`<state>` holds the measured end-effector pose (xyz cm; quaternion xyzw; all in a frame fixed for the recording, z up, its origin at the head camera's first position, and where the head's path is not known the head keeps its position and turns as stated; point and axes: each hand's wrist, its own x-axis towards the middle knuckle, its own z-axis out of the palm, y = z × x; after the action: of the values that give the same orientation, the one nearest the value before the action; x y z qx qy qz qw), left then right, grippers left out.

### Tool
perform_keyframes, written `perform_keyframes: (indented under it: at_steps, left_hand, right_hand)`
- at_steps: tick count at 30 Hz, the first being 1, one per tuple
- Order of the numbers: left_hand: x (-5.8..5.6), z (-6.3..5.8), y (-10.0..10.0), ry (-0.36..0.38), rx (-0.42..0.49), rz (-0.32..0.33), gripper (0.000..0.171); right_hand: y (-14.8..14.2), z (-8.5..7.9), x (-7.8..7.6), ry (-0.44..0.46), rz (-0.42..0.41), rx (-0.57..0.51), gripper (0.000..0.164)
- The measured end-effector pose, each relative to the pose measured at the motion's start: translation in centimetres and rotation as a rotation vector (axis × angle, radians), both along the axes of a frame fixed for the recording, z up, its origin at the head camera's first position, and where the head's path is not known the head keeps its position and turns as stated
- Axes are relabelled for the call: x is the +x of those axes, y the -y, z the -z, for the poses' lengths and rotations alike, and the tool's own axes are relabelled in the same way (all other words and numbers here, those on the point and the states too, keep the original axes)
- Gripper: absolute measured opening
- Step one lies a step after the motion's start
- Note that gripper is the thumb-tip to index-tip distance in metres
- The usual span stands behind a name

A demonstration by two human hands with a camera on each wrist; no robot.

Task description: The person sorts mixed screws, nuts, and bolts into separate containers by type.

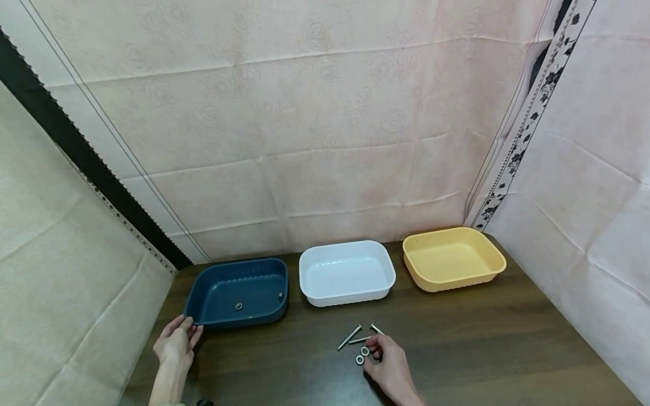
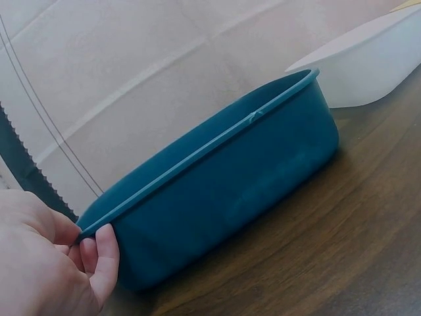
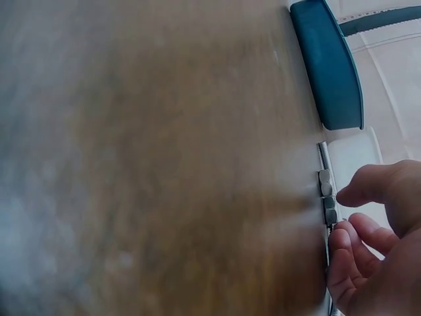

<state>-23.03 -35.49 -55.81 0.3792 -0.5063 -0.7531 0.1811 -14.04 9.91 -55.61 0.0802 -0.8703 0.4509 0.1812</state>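
My left hand (image 1: pixel 175 345) pinches the near left corner of the blue tray's rim (image 2: pixel 177 172), thumb over the edge and fingers outside. Inside the blue tray (image 1: pixel 218 290) lie two small nuts, one a hex nut (image 1: pixel 239 306) near the middle. My right hand (image 1: pixel 390 365) reaches down to two hex nuts on the table, a nearer nut (image 1: pixel 360 360) and a farther nut (image 1: pixel 365 351). Its thumb and forefinger are spread apart beside them, as the right wrist view also shows. Three bolts lie just beyond, including a slanted bolt (image 1: pixel 349 337); the fingers partly cover another bolt (image 1: pixel 377 329).
A white tray (image 1: pixel 350 301) stands behind the bolts, and a yellow tray (image 1: pixel 457 281) is at the back right. Pale cloth (image 1: pixel 325 113) hangs along the back and both sides of the wooden table (image 1: pixel 284 361). A small black object (image 1: pixel 205 402) shows at the front edge.
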Motion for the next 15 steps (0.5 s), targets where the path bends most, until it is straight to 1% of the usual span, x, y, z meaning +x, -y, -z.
perform_keyframes:
  at_steps: [4, 6, 10, 11, 13, 15]
  left_hand:
    - [0.8, -1.6, -1.0, 0.01, -0.014, 0.0, 0.024]
    - [1.1, -2.2, -1.3, 0.018, 0.002, -0.001, 0.023]
    - [1.2, -2.6, -1.5, 0.023, 0.005, -0.001, 0.023]
    - [1.2, -2.6, -1.5, 0.021, 0.017, -0.007, 0.023]
    - [1.2, -2.5, -1.5, 0.023, -0.001, 0.006, 0.024]
    - [1.2, -2.5, -1.5, 0.03, 0.001, 0.009, 0.025]
  right_hand:
    - [0.0, 0.2, -0.1, -0.008, -0.003, 0.022, 0.032]
    - [0.0, 0.3, -0.1, 0.008, 0.001, 0.029, 0.031]
    - [0.1, 0.4, -0.3, 0.045, 0.011, 0.055, 0.03]
    - [0.1, 0.4, -0.4, 0.052, 0.013, 0.064, 0.029]
    - [0.2, 0.4, -0.5, 0.059, 0.02, 0.08, 0.029]
    - [0.3, 0.4, -0.5, 0.062, 0.029, 0.097, 0.028]
